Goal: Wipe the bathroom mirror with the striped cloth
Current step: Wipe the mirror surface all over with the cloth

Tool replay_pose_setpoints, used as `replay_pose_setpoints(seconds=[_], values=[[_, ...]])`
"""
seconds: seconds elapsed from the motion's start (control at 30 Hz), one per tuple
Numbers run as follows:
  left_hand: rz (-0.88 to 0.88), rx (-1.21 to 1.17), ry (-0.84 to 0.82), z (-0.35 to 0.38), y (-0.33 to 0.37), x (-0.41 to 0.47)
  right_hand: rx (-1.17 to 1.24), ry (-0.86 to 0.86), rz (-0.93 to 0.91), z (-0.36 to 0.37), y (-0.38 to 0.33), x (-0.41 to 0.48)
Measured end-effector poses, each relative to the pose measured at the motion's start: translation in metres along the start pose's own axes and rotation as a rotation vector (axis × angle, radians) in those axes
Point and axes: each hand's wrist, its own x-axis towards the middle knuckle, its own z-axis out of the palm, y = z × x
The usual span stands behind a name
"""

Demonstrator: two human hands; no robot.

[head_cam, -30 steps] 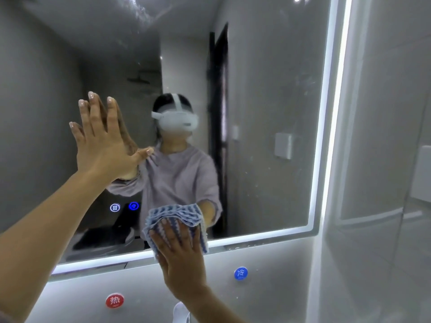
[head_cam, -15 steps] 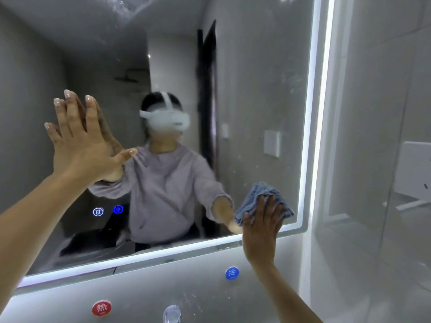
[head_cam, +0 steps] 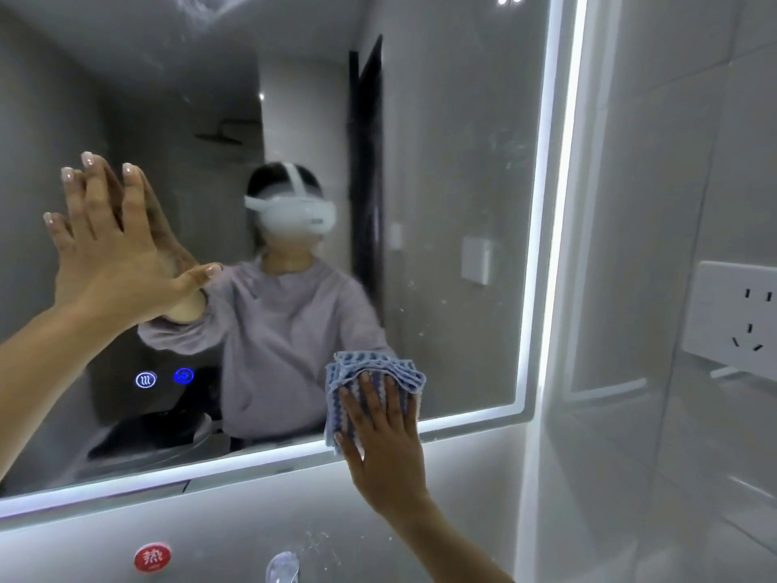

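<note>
The bathroom mirror point(head_cam: 462, 140) fills most of the view, framed by a lit white strip along its right and bottom edges. My left hand point(head_cam: 109, 254) rests flat against the glass at the left, fingers spread, holding nothing. My right hand point(head_cam: 382, 431) presses the blue-and-white striped cloth point(head_cam: 374, 368) flat on the mirror near its bottom edge, right of centre. The cloth is bunched above and around my fingers. Smears and specks show on the glass above and right of the cloth.
Two glowing touch icons point(head_cam: 164, 378) sit low on the mirror's left. Below the mirror a red round sticker point(head_cam: 152, 557) and a clear hook point(head_cam: 282, 568) are on the wall. A white power socket point(head_cam: 736, 315) is mounted on the tiled right wall.
My right hand swept the cloth right along the mirror's bottom edge to near the corner, then came back left. My left hand stayed flat on the glass.
</note>
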Motion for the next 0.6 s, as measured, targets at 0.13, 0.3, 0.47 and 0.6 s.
replay_pose_setpoints(seconds=[0.13, 0.3, 0.47, 0.6], values=[[0.015, 0.009, 0.01, 0.006, -0.007, 0.002, 0.01, 0.047, 0.129, -0.002, 0.033, -0.001], [0.001, 0.043, -0.018, 0.003, -0.002, 0.002, 0.022, 0.037, 0.602, -0.008, 0.117, -0.008], [-0.012, 0.054, -0.04, -0.002, 0.001, 0.001, -0.006, 0.055, 0.815, -0.005, 0.144, 0.004], [-0.021, 0.051, -0.048, -0.001, 0.001, 0.001, -0.043, 0.072, 0.743, -0.007, 0.12, 0.01]])
